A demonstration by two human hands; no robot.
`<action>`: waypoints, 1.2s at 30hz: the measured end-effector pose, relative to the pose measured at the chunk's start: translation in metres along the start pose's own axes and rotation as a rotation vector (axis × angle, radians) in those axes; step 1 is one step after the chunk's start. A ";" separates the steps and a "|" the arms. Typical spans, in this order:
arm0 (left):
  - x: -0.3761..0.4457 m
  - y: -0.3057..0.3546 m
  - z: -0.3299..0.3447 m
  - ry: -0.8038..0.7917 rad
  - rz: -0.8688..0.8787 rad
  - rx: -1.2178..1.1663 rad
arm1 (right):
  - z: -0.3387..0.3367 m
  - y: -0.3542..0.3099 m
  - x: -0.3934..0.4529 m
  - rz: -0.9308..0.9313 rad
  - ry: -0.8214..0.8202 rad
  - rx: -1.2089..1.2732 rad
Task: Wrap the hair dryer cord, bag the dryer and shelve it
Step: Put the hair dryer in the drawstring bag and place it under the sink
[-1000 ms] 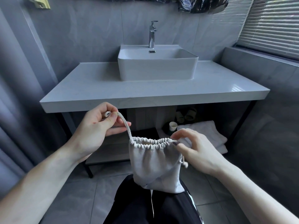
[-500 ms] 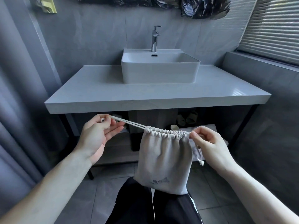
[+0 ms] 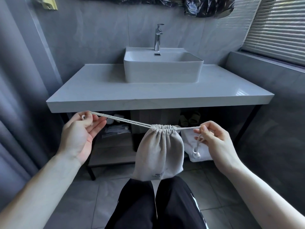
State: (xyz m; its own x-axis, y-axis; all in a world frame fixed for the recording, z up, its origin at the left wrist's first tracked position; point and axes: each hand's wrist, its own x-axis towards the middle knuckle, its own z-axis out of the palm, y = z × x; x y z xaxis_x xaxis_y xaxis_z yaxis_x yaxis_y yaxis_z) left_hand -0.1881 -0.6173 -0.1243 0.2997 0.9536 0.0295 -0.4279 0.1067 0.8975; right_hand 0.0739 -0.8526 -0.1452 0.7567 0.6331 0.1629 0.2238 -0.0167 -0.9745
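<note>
A grey cloth drawstring bag (image 3: 159,154) hangs in front of the vanity, bulging, its mouth gathered tight. Whatever is inside is hidden; no hair dryer shows. My left hand (image 3: 80,133) pinches the left drawstring (image 3: 122,120), which runs taut up and left from the bag's mouth. My right hand (image 3: 212,139) pinches the right drawstring (image 3: 188,128), and its knotted end dangles below my fingers. The lower shelf (image 3: 113,146) under the counter lies behind the bag.
The white counter (image 3: 102,93) carries a square basin (image 3: 162,75) with a chrome tap (image 3: 158,38). The shelf below holds folded white towels (image 3: 191,142), slippers (image 3: 189,119) and small packets. A dark metal frame leg (image 3: 90,171) stands at the left. My black trousers (image 3: 158,205) fill the bottom.
Both hands have pulled the drawstrings apart sideways, and the bag's mouth has gone from wide gathered to cinched tight. The bag has lifted slightly.
</note>
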 end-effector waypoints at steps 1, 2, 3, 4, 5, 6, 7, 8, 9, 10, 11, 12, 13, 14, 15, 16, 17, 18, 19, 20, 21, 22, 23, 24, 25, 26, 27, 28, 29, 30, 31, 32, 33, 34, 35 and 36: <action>-0.001 0.003 -0.001 0.002 0.003 -0.009 | 0.003 -0.003 -0.001 0.008 -0.012 0.057; -0.001 0.006 -0.003 0.005 0.008 -0.019 | 0.006 -0.005 -0.003 0.020 -0.023 0.124; 0.000 0.010 -0.005 0.008 0.014 -0.028 | 0.009 -0.007 -0.004 0.028 -0.032 0.184; 0.002 0.013 -0.007 0.008 0.022 -0.032 | 0.011 -0.009 -0.005 0.028 -0.033 0.226; 0.002 0.016 -0.008 0.004 0.030 -0.033 | 0.013 -0.012 -0.006 0.023 -0.034 0.257; 0.002 0.019 -0.010 -0.001 0.034 -0.031 | 0.013 -0.015 -0.007 0.015 -0.039 0.291; 0.001 0.021 -0.011 -0.010 0.037 -0.030 | 0.014 -0.017 -0.009 0.010 -0.044 0.343; 0.001 0.022 -0.013 -0.026 0.041 -0.023 | 0.015 -0.020 -0.010 0.006 -0.064 0.399; -0.001 0.023 -0.015 -0.053 0.044 -0.003 | 0.016 -0.022 -0.012 0.012 -0.093 0.441; -0.002 0.023 -0.018 -0.086 0.046 0.039 | 0.017 -0.022 -0.014 0.022 -0.117 0.454; -0.004 0.022 -0.019 -0.115 0.046 0.089 | 0.018 -0.022 -0.016 0.031 -0.128 0.450; -0.004 0.020 -0.022 -0.139 0.041 0.148 | 0.018 -0.019 -0.018 0.040 -0.132 0.437; -0.005 0.017 -0.023 -0.157 0.035 0.200 | 0.020 -0.016 -0.020 0.055 -0.137 0.432; -0.004 0.013 -0.024 -0.155 0.030 0.262 | 0.021 -0.012 -0.021 0.070 -0.142 0.445; -0.002 0.009 -0.023 -0.140 0.021 0.328 | 0.023 -0.010 -0.021 0.080 -0.145 0.472; 0.000 0.004 -0.023 -0.122 0.014 0.403 | 0.025 -0.010 -0.020 0.081 -0.147 0.502; 0.002 -0.002 -0.022 -0.114 0.031 0.508 | 0.027 -0.010 -0.020 0.078 -0.151 0.521; 0.004 -0.006 -0.022 -0.110 0.080 0.671 | 0.028 -0.011 -0.019 0.069 -0.157 0.523; 0.002 -0.009 -0.020 -0.127 0.163 0.862 | 0.030 -0.012 -0.018 0.056 -0.165 0.508; -0.003 -0.008 -0.015 -0.155 0.271 1.053 | 0.032 -0.013 -0.017 0.044 -0.169 0.483; -0.009 -0.008 -0.010 -0.227 0.407 1.182 | 0.034 -0.013 -0.015 0.036 -0.170 0.460; -0.017 -0.008 -0.002 -0.335 0.513 1.219 | 0.036 -0.013 -0.014 0.031 -0.171 0.444; -0.024 -0.008 0.006 -0.453 0.551 1.202 | 0.038 -0.013 -0.012 0.024 -0.171 0.437; -0.032 -0.010 0.016 -0.571 0.545 1.180 | 0.040 -0.013 -0.011 0.016 -0.170 0.447; -0.039 -0.014 0.024 -0.663 0.521 1.176 | 0.041 -0.013 -0.009 0.009 -0.172 0.469; -0.044 -0.019 0.031 -0.721 0.473 1.200 | 0.042 -0.012 -0.008 0.004 -0.173 0.486; -0.047 -0.024 0.037 -0.744 0.428 1.216 | 0.042 -0.011 -0.007 0.002 -0.170 0.487; -0.048 -0.027 0.042 -0.734 0.408 1.215 | 0.041 -0.010 -0.006 0.004 -0.163 0.465; -0.047 -0.030 0.046 -0.708 0.412 1.205 | 0.039 -0.009 -0.005 0.008 -0.152 0.433; -0.046 -0.032 0.049 -0.681 0.419 1.196 | 0.038 -0.008 -0.004 0.011 -0.141 0.404; -0.044 -0.034 0.051 -0.668 0.412 1.197 | 0.036 -0.008 -0.003 0.014 -0.129 0.384; -0.042 -0.036 0.052 -0.673 0.396 1.221 | 0.035 -0.008 -0.003 0.018 -0.116 0.371; -0.041 -0.038 0.053 -0.688 0.385 1.271 | 0.033 -0.008 -0.003 0.024 -0.103 0.359; -0.039 -0.041 0.053 -0.699 0.389 1.329 | 0.032 -0.007 -0.002 0.030 -0.093 0.347; -0.038 -0.043 0.054 -0.701 0.406 1.370 | 0.031 -0.006 0.000 0.033 -0.083 0.331; -0.036 -0.044 0.054 -0.687 0.424 1.382 | 0.029 -0.004 0.002 0.032 -0.067 0.305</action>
State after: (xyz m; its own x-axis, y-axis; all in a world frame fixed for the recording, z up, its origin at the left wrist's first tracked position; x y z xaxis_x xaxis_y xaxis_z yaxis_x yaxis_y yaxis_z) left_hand -0.1341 -0.6720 -0.1408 0.8376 0.5045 0.2094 0.3741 -0.8092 0.4531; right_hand 0.0562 -0.8289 -0.1455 0.7158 0.6859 0.1310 -0.0016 0.1892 -0.9819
